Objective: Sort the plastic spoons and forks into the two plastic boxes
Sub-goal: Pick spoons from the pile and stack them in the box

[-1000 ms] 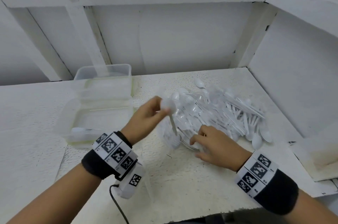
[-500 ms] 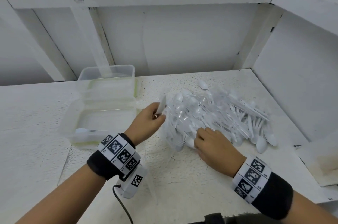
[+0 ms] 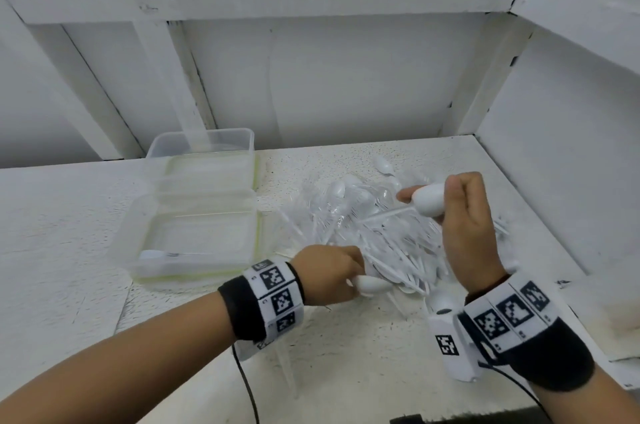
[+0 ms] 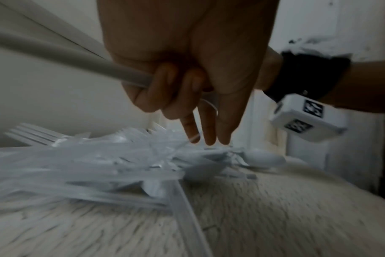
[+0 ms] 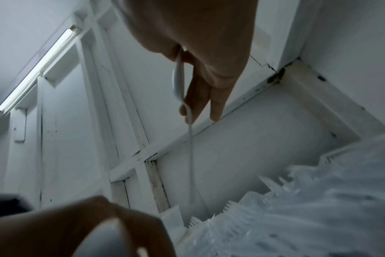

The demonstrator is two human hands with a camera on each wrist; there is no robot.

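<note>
Gripping a white plastic spoon [image 3: 372, 284] near its bowl, the left hand [image 3: 327, 273] sits low at the near edge of the cutlery pile [image 3: 388, 236], its fingers curled round the handle; in the left wrist view some fingers [image 4: 210, 125] point down toward the heap while others wrap the stem. The right hand [image 3: 467, 216] is raised above the pile's right part, thumb and fingers pinching a second spoon [image 3: 429, 199] by its bowl, the handle running down and left toward the heap (the right wrist view shows that spoon [image 5: 179, 81] edge-on against the fingers).

The pile of mixed white spoons and forks lies on the white counter [image 3: 346, 354] toward its back right corner, tangled, so single pieces are hard to tell apart. Two clear plastic boxes stand just left of it, touching each other: the far box [image 3: 201, 160] by the back edge, and the near box [image 3: 194, 236], which holds one white spoon [image 3: 162, 254] lying along its near wall. A black cable [image 3: 247, 389] trails from the left wrist toward the counter's near edge.
</note>
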